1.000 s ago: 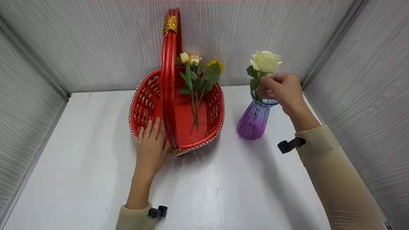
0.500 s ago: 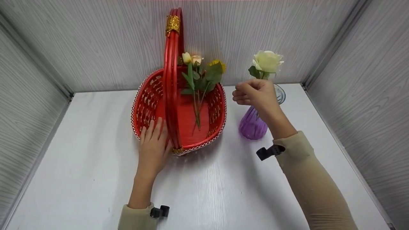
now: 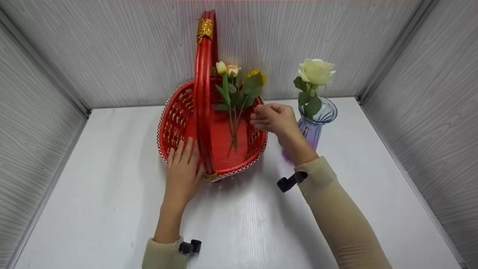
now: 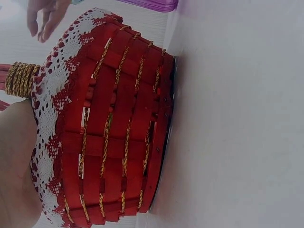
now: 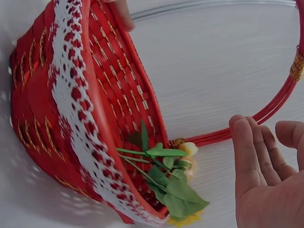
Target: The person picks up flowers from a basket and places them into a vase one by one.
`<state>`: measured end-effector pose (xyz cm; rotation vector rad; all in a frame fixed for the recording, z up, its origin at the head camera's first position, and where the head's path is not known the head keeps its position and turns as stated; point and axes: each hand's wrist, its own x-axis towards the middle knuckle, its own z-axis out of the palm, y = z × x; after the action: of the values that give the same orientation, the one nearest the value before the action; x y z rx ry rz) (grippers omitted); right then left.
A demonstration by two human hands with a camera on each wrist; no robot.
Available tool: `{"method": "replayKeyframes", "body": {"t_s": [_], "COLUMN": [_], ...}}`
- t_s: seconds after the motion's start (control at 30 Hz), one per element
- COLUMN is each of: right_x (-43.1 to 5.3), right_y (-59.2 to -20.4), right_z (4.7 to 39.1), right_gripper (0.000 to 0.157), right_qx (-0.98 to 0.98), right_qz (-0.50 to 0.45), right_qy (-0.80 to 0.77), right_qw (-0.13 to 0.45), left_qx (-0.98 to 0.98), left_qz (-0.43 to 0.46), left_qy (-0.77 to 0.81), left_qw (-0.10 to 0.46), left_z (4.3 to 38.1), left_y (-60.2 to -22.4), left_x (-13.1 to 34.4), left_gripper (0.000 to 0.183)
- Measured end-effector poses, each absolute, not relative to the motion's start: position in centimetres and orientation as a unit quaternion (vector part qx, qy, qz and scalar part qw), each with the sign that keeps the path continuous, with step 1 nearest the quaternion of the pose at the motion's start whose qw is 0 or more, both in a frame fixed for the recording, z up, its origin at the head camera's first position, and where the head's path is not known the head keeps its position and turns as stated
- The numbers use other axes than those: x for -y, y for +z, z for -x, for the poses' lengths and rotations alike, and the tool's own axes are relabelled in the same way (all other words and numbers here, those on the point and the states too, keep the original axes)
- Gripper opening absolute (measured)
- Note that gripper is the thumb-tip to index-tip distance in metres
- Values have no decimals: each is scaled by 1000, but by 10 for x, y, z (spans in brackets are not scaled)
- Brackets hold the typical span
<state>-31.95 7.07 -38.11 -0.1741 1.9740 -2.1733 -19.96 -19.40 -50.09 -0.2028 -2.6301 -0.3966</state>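
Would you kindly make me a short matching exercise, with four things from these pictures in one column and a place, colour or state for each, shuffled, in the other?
Column one:
1. vase
2. left hand
3. pale rose
4. right hand

Column two:
A. in the air, holding nothing
B. blue at the top, purple at the base
C. bloom above the vase's rim
D. at the near rim of the red basket

Pairs: 1-B, 2-D, 3-C, 4-A
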Motion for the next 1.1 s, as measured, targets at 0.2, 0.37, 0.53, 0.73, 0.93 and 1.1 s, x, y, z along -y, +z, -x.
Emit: {"method": "replayKeyframes", "body": {"t_s": [0.2, 0.37, 0.53, 0.73, 0.93, 1.1], "right_x": [-55, -44, -34, -24, -20, -12], "right_y": [-395, -407, -417, -427, -435, -440], "right_z": [326, 328, 333, 340, 343, 344], "right_gripper": [25, 32, 34, 35, 37, 39], "right_qx": [-631, -600, -570, -534, -502, -515], "right_qz": [41, 17, -16, -52, -86, -103], "right_qy": [-764, -786, -804, -826, -842, -829], "right_qw": [125, 150, 169, 175, 177, 190], "left_qx": [958, 959, 960, 959, 961, 959], "left_qz": [75, 74, 72, 73, 70, 70], "left_qy": [-145, -148, -149, -145, -146, -147], "left_qw": [234, 231, 226, 232, 226, 234], "left_z": [200, 199, 199, 199, 200, 200], "left_y": [-501, -501, -499, -500, -502, -503], "left_x": [194, 194, 194, 194, 193, 194], "left_gripper": [69, 67, 65, 67, 71, 70]}}
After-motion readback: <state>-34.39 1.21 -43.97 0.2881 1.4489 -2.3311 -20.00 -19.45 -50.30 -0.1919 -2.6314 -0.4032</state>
